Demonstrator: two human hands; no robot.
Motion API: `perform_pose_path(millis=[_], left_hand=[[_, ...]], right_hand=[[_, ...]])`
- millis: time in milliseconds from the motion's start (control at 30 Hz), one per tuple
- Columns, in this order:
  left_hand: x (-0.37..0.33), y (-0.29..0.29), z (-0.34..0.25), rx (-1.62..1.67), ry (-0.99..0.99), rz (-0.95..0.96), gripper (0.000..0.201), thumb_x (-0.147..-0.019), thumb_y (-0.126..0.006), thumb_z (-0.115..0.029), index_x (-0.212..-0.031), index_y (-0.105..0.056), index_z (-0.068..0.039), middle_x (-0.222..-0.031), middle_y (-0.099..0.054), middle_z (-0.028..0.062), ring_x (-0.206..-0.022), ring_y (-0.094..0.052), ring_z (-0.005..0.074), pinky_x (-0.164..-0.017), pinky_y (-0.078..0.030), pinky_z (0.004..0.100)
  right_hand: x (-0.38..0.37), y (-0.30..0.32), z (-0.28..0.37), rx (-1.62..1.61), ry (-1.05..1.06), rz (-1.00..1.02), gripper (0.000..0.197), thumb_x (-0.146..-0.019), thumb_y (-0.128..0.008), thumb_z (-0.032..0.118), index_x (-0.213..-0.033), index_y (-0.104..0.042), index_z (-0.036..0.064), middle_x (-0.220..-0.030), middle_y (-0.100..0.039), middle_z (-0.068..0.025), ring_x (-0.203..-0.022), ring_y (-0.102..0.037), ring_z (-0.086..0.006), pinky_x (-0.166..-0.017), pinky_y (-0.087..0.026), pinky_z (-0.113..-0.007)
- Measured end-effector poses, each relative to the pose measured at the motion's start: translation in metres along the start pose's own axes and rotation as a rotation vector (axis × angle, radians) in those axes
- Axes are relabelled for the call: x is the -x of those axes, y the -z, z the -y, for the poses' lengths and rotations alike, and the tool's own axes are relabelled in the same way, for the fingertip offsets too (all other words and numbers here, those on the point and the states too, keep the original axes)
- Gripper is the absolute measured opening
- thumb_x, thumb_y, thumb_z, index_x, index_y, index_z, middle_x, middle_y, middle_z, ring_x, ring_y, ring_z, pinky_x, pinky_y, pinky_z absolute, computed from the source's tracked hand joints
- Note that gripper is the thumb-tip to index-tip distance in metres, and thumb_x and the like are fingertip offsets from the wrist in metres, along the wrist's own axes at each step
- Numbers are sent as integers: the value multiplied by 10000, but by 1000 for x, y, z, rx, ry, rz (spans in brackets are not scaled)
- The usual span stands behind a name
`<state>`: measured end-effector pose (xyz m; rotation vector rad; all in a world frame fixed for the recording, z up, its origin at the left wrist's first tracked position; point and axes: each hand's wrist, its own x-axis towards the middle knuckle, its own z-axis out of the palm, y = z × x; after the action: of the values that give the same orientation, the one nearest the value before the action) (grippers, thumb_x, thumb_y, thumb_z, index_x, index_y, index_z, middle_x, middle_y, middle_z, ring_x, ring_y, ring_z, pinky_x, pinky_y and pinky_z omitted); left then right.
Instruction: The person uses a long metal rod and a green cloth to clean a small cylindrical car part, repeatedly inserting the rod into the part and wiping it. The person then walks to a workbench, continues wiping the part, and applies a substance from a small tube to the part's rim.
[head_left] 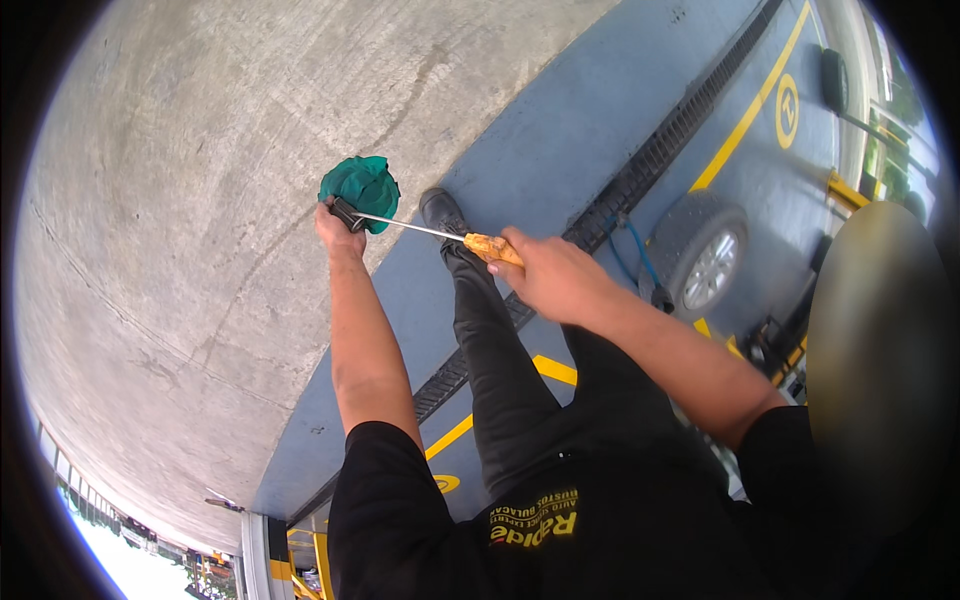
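My left hand (342,232), arm stretched out ahead, is closed around a small dark part (346,213) that looks like a short cylinder. A crumpled green cloth (362,184) bunches up just beyond it and seems to be in the same grip. In my right hand (550,272) is a screwdriver (494,248) with a worn orange-yellow handle and a long thin metal shaft. That shaft points left, and its tip reaches the dark part; whether it goes inside cannot be made out. Both hands are up off the floor, in front of my body.
Below lie pale concrete (200,180) and a blue painted floor (560,120), crossed by a dark drain grate (650,182). To the right are a wheel (712,268) with a silver rim and a blue hose (642,252). My black shoe (442,210) is beneath the screwdriver shaft.
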<state>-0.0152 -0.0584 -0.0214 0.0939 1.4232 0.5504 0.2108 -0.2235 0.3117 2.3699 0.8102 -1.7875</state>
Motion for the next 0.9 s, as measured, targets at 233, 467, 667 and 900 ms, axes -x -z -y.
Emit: perform_pose_path(millis=[233, 467, 667, 900], left_hand=[[-3, -3, 5, 16, -61, -35, 205, -1024, -511, -243, -1001, -595, -58, -889, -633, 71, -791, -645, 234, -716, -556, 419], [-9, -5, 11, -20, -112, -69, 247, -1044, -493, -260, -1043, -615, -45, -930, -648, 77, -816, -651, 234, -730, -556, 411], [-7, -1, 10, -14, -88, -22, 237, -1057, -558, -213, -1140, -636, -5, -1071, -695, 112, -971, -690, 242, -844, -579, 421], [-6, -11, 12, -70, -79, -53, 311, -979, -736, -107, -1240, -625, 21, -1127, -716, 107, -972, -716, 250, -825, -611, 411]], right_hand=[[-8, -16, -8, -32, 95, -117, 361, -1041, -588, 366, -1182, -572, 34, -836, -699, -247, -846, -684, -469, -753, -518, -561], [-11, -16, -7, -29, 77, -121, 364, -1038, -591, 370, -1186, -577, 38, -855, -706, -244, -845, -684, -469, -758, -521, -563], [-12, -11, -8, -29, 19, -77, 371, -1039, -583, 374, -1202, -577, 40, -950, -712, -240, -940, -674, -460, -815, -521, -552], [-11, -18, -15, 18, 57, -102, 367, -1027, -609, 362, -1174, -575, 28, -892, -706, -246, -880, -677, -461, -772, -510, -552]])
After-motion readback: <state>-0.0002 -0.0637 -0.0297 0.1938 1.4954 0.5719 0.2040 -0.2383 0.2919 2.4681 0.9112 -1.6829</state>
